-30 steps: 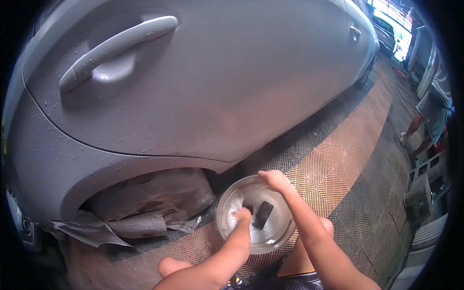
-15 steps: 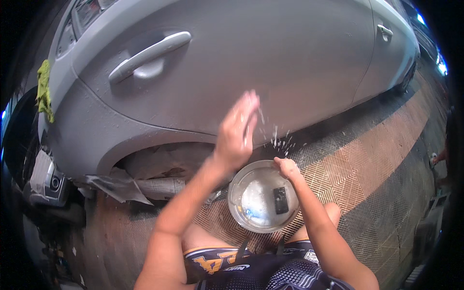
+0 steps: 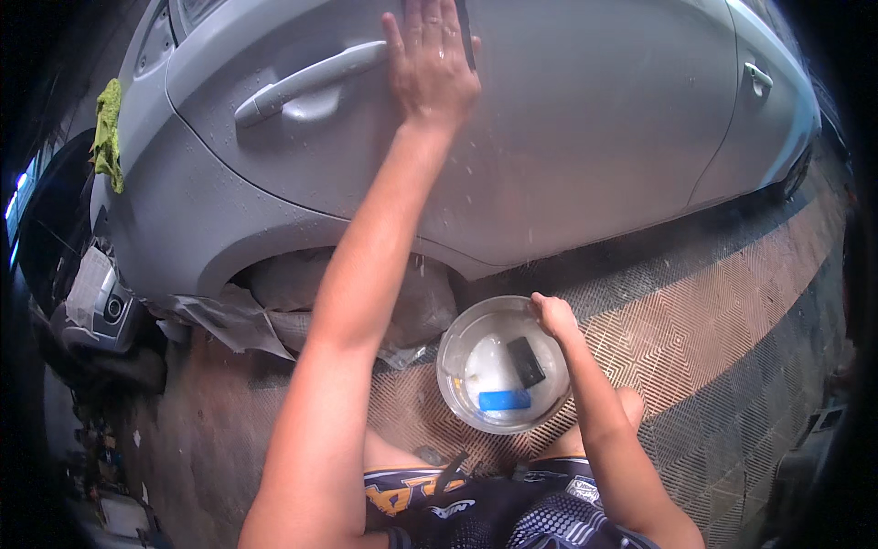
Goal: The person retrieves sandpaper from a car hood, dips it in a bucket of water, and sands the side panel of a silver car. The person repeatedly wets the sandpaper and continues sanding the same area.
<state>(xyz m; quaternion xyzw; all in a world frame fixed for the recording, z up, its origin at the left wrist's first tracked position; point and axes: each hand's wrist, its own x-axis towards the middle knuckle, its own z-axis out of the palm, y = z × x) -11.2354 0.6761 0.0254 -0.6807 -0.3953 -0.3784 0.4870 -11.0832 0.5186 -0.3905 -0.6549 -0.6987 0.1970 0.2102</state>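
Note:
My left hand point(image 3: 433, 73) is stretched high against the grey car door point(image 3: 585, 119), just right of its upper handle point(image 3: 311, 82). The fingers lie extended, and the thumb is at the side of a thin dark flat piece point(image 3: 466, 35), mostly hidden under the hand. Down by my knees, my right hand point(image 3: 555, 317) is closed on the rim of a clear round basin point(image 3: 446, 366). Inside it are cloudy water, a black rectangular block point(image 3: 525, 362) and a blue block point(image 3: 505, 400).
A yellow-green cloth point(image 3: 108, 137) hangs on the car's left end. Sheeting point(image 3: 229, 320) covers part of the wheel arch. A grey and black device point(image 3: 110, 306) stands at the left. Patterned floor mats point(image 3: 658, 339) lie below the car.
My left hand has risen from above the basin to the upper door, as splashing water has given way to falling drops. The black block has turned, and the blue block now shows plainly.

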